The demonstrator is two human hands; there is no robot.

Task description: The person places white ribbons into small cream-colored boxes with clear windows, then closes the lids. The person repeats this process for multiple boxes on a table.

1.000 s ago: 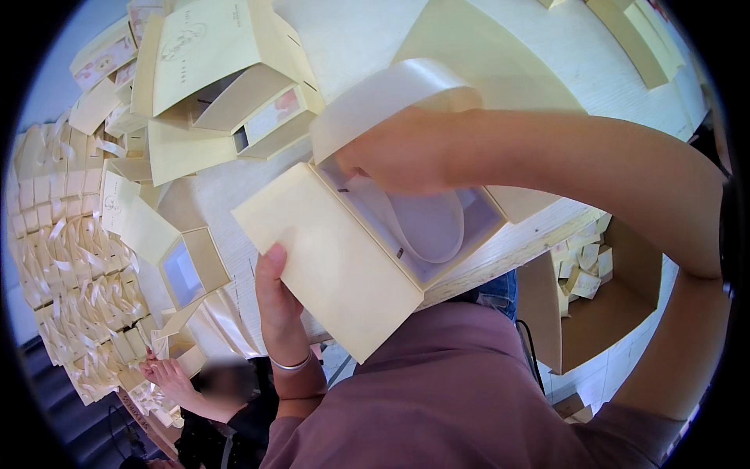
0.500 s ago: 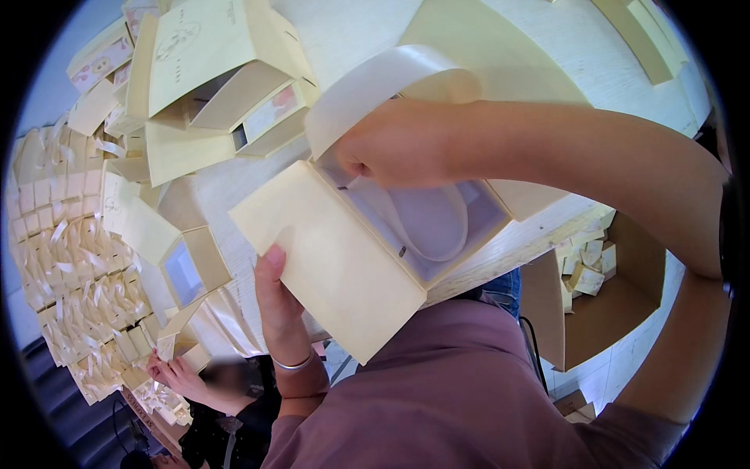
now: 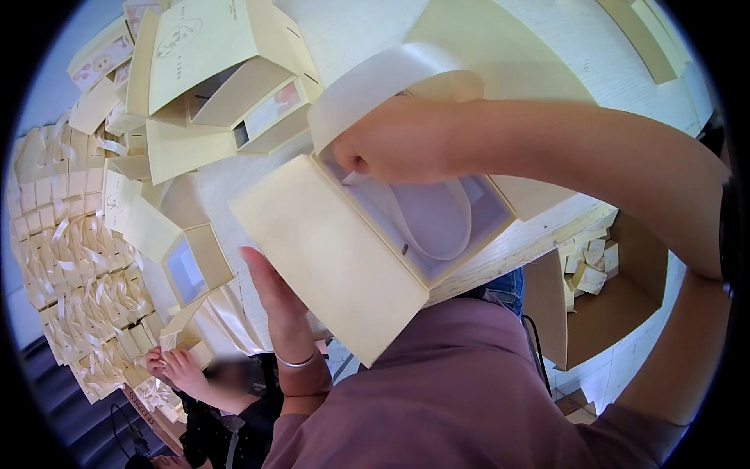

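Note:
An open cream gift box (image 3: 500, 199) lies tilted at the table's near edge, its lid (image 3: 332, 262) folded out to the left. My right hand (image 3: 402, 141) reaches over its far left corner, fingers curled in a pinch on a white satin ribbon (image 3: 383, 74). One broad loop of the ribbon arches over that hand, and a narrower loop hangs inside the box. A small dark slot shows in the inner wall near the lid's fold. At the lid's left edge is my left hand (image 3: 273, 293), thumb stretched out off the card; its other fingers are hidden behind the lid.
More cream boxes (image 3: 211, 55) stand at the far left, beside rows of ribboned boxes (image 3: 86, 258). A co-worker's hands (image 3: 180, 367) work on a box at the lower left. Right of me, a brown carton (image 3: 609, 328) holds several small cream pieces.
My left thumb has lifted off the lid and moved left of its edge. My right hand stays at the ribbon, shifting only slightly; the box has moved a little.

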